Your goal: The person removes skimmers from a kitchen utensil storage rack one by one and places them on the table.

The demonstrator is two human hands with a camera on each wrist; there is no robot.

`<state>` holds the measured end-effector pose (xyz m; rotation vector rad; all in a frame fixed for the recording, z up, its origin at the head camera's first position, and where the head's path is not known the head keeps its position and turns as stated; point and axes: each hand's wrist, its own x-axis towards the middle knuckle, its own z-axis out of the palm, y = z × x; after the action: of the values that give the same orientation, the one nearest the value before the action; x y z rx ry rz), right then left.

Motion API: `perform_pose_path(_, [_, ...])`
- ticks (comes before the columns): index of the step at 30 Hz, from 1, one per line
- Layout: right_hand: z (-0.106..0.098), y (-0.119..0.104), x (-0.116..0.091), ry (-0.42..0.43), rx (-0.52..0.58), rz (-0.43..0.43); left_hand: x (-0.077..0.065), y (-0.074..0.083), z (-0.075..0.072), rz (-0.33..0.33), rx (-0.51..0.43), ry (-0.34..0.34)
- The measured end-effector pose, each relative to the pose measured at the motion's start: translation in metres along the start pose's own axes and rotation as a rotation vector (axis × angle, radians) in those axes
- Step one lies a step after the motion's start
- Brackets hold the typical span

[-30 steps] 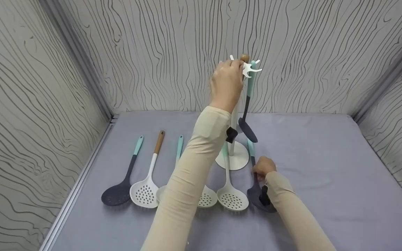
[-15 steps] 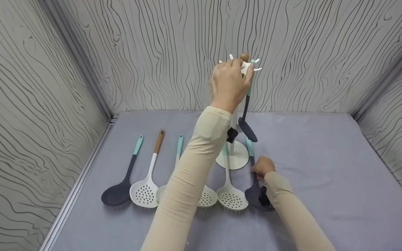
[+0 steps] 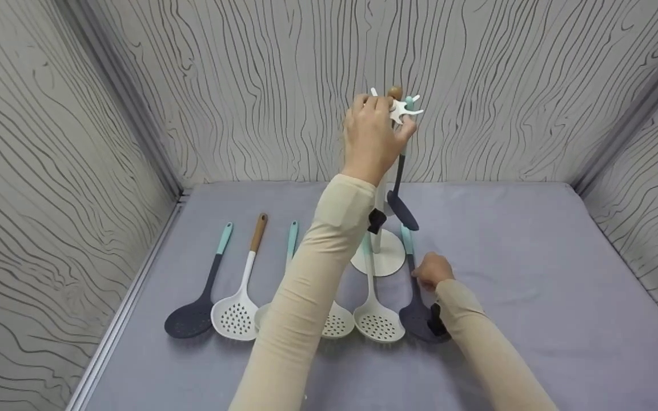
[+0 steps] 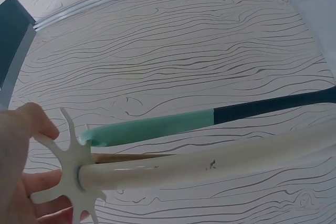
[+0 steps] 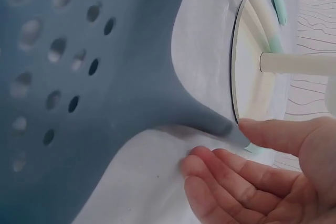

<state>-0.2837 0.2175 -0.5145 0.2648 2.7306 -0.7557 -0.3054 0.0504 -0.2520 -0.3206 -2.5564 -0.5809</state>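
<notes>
Left hand [image 3: 372,136] is standing at 1 o'clock in the head view, fingers curling round and gripping the hook rack [image 4: 74,166], where a dark utensil [image 3: 403,212] is hanging. Right hand [image 3: 434,271] is touching the dark skimmer [image 3: 416,322] at its neck, fingers curling loosely; whether they are pinching it cannot be told. The skimmer is lying on the table [image 3: 534,245], 5 o'clock from the stand base [image 3: 389,264]. Assessment: one hand is apparently steadying the rack, the other preparing a pickup; the next move is probably calling for a firm neck grip, then lifting.
</notes>
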Motion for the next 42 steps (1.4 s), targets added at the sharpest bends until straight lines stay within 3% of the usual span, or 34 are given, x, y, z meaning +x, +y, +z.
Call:
perform_pose_path(9, [-0.009, 0.003, -0.002, 0.01, -0.042, 0.006, -0.001, 0.002, -0.002, 0.032, 0.048, 0.004])
perform_pose_path(24, [-0.015, 0.007, -0.003, -0.008, 0.008, 0.026, 0.001, 0.0, -0.008, 0.044, 0.058, -0.044])
perform_pose_path(42, [-0.025, 0.005, -0.008, 0.129, -0.02, -0.051, 0.002, 0.002, -0.012, 0.057, 0.145, -0.122])
